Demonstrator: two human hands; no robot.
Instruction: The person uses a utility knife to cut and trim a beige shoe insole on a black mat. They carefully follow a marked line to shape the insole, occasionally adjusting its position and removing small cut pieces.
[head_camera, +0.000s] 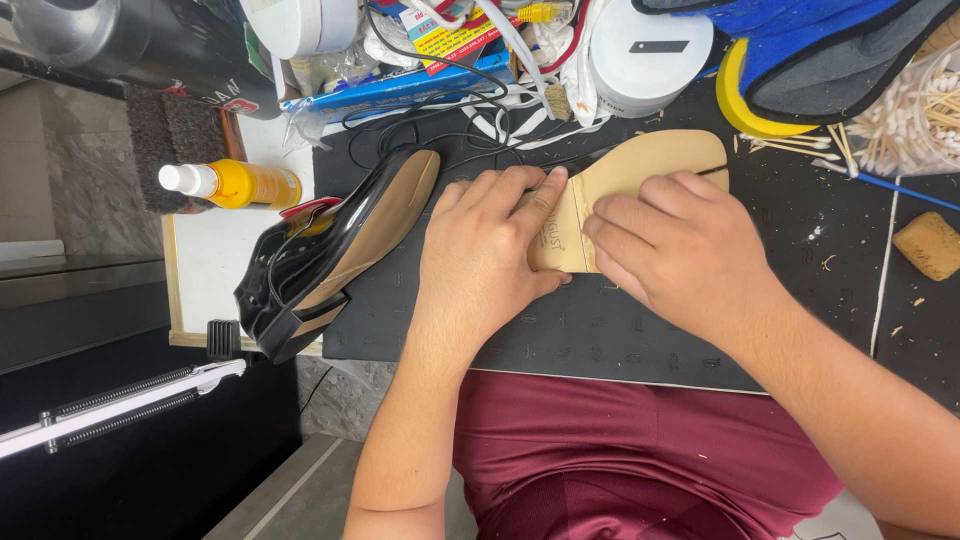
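Note:
A tan shoe insole (650, 160) lies flat on a black work mat (600, 330). My left hand (485, 245) presses down on its heel end, fingers together on the beige heel patch (562, 245). My right hand (675, 245) rests on the insole beside it, fingertips touching the patch's edge. A glossy black shoe (330, 250) with a tan lining lies on its side just left of my left hand, not touched.
A yellow spray bottle (235, 184) lies at the left. Along the back are cables, a white round container (645, 55), boxes, a blue and yellow pad (800, 60), and cotton swabs (915, 115). A tan sponge (930, 245) sits at the right. A white metal lamp arm (120, 400) is at lower left.

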